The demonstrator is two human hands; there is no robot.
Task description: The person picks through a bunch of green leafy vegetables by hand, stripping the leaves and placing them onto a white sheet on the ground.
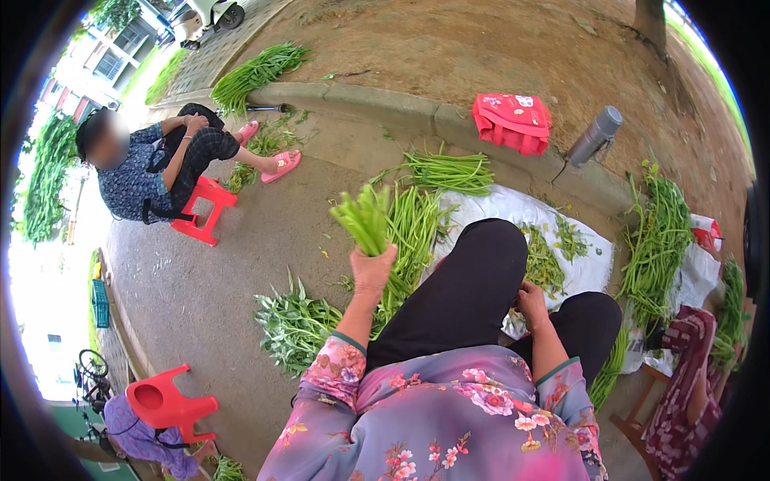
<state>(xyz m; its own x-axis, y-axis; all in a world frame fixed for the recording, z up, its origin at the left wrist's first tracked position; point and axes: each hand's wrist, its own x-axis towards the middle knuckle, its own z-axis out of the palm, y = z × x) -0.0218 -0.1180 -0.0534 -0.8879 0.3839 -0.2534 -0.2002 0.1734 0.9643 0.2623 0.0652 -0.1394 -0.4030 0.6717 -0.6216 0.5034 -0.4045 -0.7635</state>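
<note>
My left hand [371, 273] grips a bunch of green leafy-vegetable stems [366, 219], held upright with the upper ends slightly blurred. Beneath and beside it lies a heap of long green stems [415, 225] on the ground. A pile of leafy greens [298, 327] spreads to the left of my forearm. My right hand [532, 303] rests by my knee, its fingertips partly hidden at the trouser leg; whether it holds anything cannot be told. Past my knees, trimmed leaves [541, 261] lie scattered on a white woven sheet [586, 231]. Another bundle of stems [457, 174] lies at the sheet's far edge.
A concrete curb [379, 102] runs across, with a red bag [511, 123] and a grey flask [595, 135] on it. One person sits on a red stool [207, 207] at left; others are at lower left and right. More greens [656, 252] lie at right.
</note>
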